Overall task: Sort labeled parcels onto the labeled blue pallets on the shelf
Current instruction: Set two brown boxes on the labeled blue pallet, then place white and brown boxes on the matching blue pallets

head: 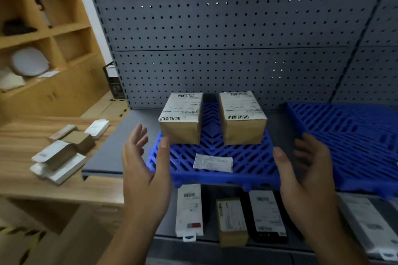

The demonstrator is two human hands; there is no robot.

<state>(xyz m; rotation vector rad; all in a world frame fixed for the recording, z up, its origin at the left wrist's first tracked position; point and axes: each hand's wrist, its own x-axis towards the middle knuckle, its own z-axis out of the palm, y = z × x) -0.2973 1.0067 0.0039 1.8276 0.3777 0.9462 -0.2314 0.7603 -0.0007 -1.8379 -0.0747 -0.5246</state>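
Note:
Two brown cardboard parcels with white barcode labels stand side by side on a blue pallet [254, 157]: the left parcel [182, 117] and the right parcel [242, 117]. A white paper label [213, 162] lies on the pallet's front. My left hand [144, 168] is open, palm facing right, just in front of the left parcel and apart from it. Over the pallet's right front corner my right hand [301, 170] is open too, palm facing left. Neither hand holds anything. A second blue pallet [349, 135] lies to the right.
On the wooden table [28, 131] to the left lie several small parcels [62, 153]. The lower shelf holds a white parcel [189, 211], a brown one [231, 221], a black one [267, 215] and another white one [370, 224]. Grey pegboard [226, 28] backs the shelf. Wooden cubbies stand far left.

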